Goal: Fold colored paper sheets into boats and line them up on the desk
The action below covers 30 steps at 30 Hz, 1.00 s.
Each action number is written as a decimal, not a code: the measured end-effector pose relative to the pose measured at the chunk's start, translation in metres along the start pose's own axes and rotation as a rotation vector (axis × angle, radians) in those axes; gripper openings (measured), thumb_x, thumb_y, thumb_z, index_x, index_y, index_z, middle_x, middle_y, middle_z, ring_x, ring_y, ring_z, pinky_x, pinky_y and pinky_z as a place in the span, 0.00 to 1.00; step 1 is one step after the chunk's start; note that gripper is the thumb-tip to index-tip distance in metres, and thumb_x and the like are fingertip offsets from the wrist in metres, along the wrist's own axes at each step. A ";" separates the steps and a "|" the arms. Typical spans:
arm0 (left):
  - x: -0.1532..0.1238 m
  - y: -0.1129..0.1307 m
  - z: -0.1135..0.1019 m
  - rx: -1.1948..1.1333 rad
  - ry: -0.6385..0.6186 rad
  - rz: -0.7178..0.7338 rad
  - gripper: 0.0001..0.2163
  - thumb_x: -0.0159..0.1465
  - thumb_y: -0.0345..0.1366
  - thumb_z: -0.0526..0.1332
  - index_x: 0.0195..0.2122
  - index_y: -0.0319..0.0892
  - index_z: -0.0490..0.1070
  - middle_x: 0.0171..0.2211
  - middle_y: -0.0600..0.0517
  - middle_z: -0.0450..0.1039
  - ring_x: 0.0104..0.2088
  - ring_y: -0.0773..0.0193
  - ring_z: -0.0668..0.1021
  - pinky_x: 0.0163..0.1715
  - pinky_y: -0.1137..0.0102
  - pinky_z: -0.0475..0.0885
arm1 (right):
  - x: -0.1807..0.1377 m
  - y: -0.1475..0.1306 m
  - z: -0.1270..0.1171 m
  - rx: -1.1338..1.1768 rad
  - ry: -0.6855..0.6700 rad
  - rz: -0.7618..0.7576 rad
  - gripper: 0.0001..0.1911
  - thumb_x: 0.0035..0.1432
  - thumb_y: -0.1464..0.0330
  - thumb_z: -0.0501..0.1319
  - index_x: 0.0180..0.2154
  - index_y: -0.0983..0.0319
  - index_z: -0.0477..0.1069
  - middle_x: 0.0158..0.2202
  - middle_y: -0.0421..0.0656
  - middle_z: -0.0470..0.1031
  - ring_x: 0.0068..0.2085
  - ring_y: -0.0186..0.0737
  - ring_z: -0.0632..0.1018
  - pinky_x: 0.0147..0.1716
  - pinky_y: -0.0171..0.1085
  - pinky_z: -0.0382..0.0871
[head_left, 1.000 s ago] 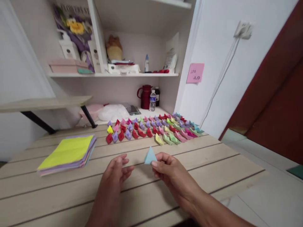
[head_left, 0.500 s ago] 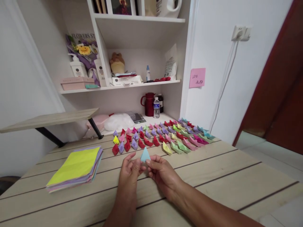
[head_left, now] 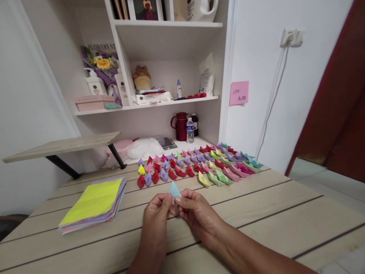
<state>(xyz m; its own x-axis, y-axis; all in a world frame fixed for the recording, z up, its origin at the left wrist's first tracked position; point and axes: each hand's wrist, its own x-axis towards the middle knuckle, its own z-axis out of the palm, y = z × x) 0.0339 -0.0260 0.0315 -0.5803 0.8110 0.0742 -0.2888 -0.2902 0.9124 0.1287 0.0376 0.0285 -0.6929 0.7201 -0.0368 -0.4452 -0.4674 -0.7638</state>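
A small light-blue piece of folded paper (head_left: pixel 174 189), triangular with its point up, is held above the wooden table. My left hand (head_left: pixel 158 208) pinches its lower left edge between thumb and fingers. My right hand (head_left: pixel 195 209) grips the lower right corner, thumb on the near face. Just beyond my hands, rows of folded paper boats (head_left: pixel 180 172) in red, purple, pink, green, yellow and blue stand on the table. To the left lies a stack of coloured paper sheets (head_left: pixel 94 201), yellow on top.
A small raised wooden shelf (head_left: pixel 62 146) on black legs stands at the table's left. Behind the boats are a water bottle (head_left: pixel 190 130), a dark red jug (head_left: pixel 180 127) and a clear plastic bag (head_left: pixel 145 148). A pink note (head_left: pixel 238 93) sticks to the wall.
My left fingers, spread half a second ago, have closed on the blue paper's left side. The paper has tilted slightly left, and the whole view has shifted a little.
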 end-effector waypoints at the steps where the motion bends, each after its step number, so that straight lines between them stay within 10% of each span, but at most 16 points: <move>1: 0.000 0.000 0.000 -0.017 -0.006 -0.009 0.14 0.50 0.44 0.72 0.24 0.39 0.73 0.18 0.57 0.69 0.21 0.72 0.68 0.26 0.75 0.66 | 0.000 -0.001 0.000 -0.006 0.001 -0.009 0.18 0.36 0.64 0.77 0.25 0.64 0.71 0.22 0.39 0.75 0.25 0.31 0.71 0.27 0.30 0.61; 17: 0.011 -0.007 -0.012 -0.221 -0.112 -0.229 0.16 0.54 0.43 0.71 0.24 0.39 0.67 0.15 0.62 0.57 0.20 0.74 0.65 0.28 0.75 0.68 | -0.004 -0.007 0.004 -0.639 -0.047 -0.280 0.25 0.56 0.49 0.62 0.19 0.61 0.63 0.13 0.34 0.64 0.14 0.27 0.61 0.14 0.30 0.52; 22: 0.013 -0.004 -0.015 -0.242 -0.150 -0.230 0.14 0.57 0.42 0.70 0.27 0.38 0.69 0.17 0.64 0.56 0.17 0.80 0.55 0.25 0.77 0.64 | -0.003 -0.021 0.001 -0.548 0.020 -0.440 0.25 0.60 0.47 0.57 0.24 0.60 0.62 0.17 0.33 0.58 0.20 0.30 0.60 0.20 0.32 0.53; 30: 0.012 -0.004 -0.012 -0.203 -0.250 -0.215 0.15 0.62 0.40 0.65 0.22 0.40 0.66 0.14 0.61 0.56 0.21 0.74 0.64 0.28 0.77 0.64 | -0.001 -0.024 0.006 -0.362 -0.098 -0.233 0.25 0.51 0.50 0.66 0.43 0.59 0.69 0.29 0.36 0.69 0.27 0.33 0.72 0.24 0.31 0.63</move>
<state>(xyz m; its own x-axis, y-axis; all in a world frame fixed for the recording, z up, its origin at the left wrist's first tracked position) 0.0190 -0.0212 0.0237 -0.2937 0.9559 0.0088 -0.5434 -0.1745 0.8212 0.1364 0.0450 0.0510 -0.6558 0.7250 0.2106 -0.3800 -0.0760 -0.9219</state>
